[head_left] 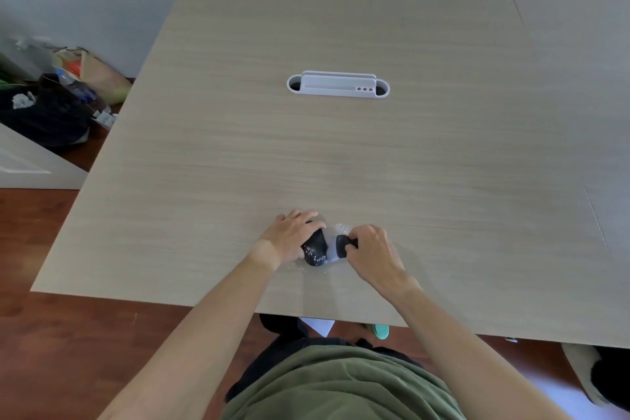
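1. The left hand (293,232) curled round the black end of a small, soft black-and-grey item (318,251) with white lettering, possibly a sock; the right hand (370,249) pinched its dark opposite end; it lay on the pale wood-grain surface (341,153) near the front edge, between both hands.
2. An uneven pull could have slipped one end free; the right hand's pinch looked the slighter hold.
3. Tiny white specks (341,227) lay scattered around the item; dragging it could have spread them or swept them off.
4. A tug toward the body risked dropping the item over the edge to the floor.
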Demonstrator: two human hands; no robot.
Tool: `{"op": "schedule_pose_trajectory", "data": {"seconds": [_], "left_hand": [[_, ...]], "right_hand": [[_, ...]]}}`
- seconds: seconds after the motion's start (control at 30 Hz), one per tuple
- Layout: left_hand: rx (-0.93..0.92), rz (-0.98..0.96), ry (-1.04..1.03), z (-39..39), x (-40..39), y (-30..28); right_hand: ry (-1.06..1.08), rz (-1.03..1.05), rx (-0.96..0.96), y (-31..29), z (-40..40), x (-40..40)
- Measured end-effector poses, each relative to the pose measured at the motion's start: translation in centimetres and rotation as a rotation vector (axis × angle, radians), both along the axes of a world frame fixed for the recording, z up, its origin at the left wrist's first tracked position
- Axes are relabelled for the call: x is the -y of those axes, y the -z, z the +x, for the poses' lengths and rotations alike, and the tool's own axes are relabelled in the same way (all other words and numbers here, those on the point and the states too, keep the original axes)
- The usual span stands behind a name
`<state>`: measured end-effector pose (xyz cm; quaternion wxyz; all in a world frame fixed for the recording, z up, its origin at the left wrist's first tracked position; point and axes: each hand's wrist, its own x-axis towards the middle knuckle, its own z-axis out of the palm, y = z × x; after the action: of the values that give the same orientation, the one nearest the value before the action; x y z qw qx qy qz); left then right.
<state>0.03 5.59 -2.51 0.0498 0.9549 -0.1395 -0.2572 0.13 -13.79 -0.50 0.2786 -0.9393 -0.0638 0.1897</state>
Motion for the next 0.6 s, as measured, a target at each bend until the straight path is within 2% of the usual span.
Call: {"op": "schedule_pose_trajectory", "data": {"seconds": [0.17,0.37,0.47,0.6], "left_hand": [[0.037,-0.068,0.021,-0.4,0.2,0.1],[0.018,-0.114,-0.104,-0.6,0.1,0.3],[0.034,-0.141,-0.156,-0.9,0.1,0.5],[0.039,-0.148,-0.207,-1.2,0.1,0.7]], "right_hand": [[-0.035,0.105,-0.037,0.1,0.1,-0.8],[0.022,-0.021,-0.017,0.5,-0.1,0.9],[0.063,0.066,-0.005,0.8,0.1,0.9],[-0.014,0.171,-0.046,0.8,-0.5,-0.8]]}}
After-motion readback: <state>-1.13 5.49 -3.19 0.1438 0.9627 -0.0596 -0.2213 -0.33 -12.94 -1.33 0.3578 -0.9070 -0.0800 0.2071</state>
